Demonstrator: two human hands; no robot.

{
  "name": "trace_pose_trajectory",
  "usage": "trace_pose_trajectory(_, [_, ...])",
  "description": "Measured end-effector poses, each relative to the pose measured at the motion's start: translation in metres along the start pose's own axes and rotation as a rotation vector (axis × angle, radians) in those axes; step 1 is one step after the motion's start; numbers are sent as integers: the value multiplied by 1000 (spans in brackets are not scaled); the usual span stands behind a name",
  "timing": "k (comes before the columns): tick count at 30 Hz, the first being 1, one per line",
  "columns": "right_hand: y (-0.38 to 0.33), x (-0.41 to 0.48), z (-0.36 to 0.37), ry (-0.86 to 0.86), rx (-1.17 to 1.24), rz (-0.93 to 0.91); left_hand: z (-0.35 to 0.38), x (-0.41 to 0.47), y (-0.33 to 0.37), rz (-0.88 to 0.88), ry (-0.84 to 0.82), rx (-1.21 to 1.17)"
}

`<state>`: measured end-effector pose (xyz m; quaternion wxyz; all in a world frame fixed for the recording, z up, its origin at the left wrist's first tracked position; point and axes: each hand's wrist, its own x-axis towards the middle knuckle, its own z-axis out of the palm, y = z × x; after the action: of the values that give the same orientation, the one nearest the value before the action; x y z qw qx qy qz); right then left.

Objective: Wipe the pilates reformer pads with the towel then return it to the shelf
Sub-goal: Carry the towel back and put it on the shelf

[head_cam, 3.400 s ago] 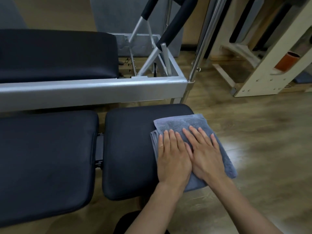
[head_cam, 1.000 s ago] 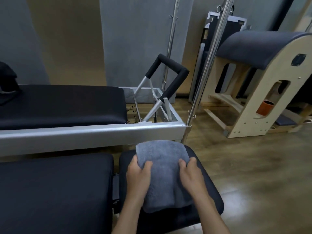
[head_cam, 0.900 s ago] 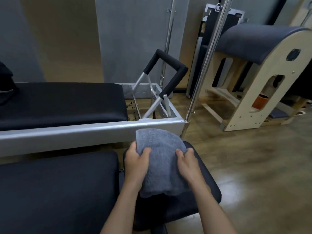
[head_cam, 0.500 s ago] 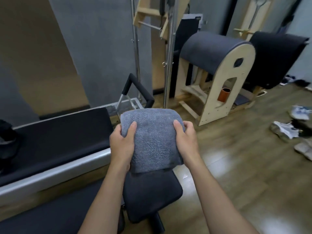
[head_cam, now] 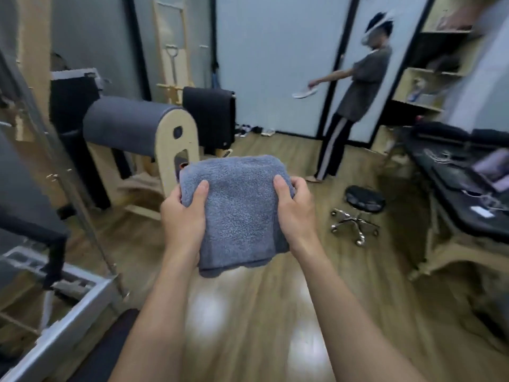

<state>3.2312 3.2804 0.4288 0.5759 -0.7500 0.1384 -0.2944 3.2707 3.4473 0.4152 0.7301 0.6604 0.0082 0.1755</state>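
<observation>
A folded grey towel (head_cam: 239,208) hangs in the air in front of me, above the wooden floor. My left hand (head_cam: 183,220) grips its left edge and my right hand (head_cam: 297,209) grips its right edge, thumbs on top. The reformer's silver frame (head_cam: 55,346) and a black pad corner (head_cam: 110,351) lie at the lower left. A wooden shelf unit (head_cam: 432,67) with several items stands at the far right, blurred.
A wooden ladder barrel with a grey pad (head_cam: 143,128) stands left of centre. A black rolling stool (head_cam: 360,213) is on the floor to the right. A person (head_cam: 355,106) stands by the far wall holding a shoe. A dark table (head_cam: 462,183) lines the right side.
Both hands lifted the towel off the black pad and kept hold of it. My view swung right, away from the reformer toward the room, the person and the shelf.
</observation>
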Motion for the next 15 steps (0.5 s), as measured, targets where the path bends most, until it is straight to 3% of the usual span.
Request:
trace_pose_trajectory(6, [-11, -33, -224, 475, -129, 41, 176, -120, 49, -6, -488, -158])
trace_pose_trajectory(15, [-26, -182, -551, 1136, -317, 95, 381, -438, 120, -51, -1197, -366])
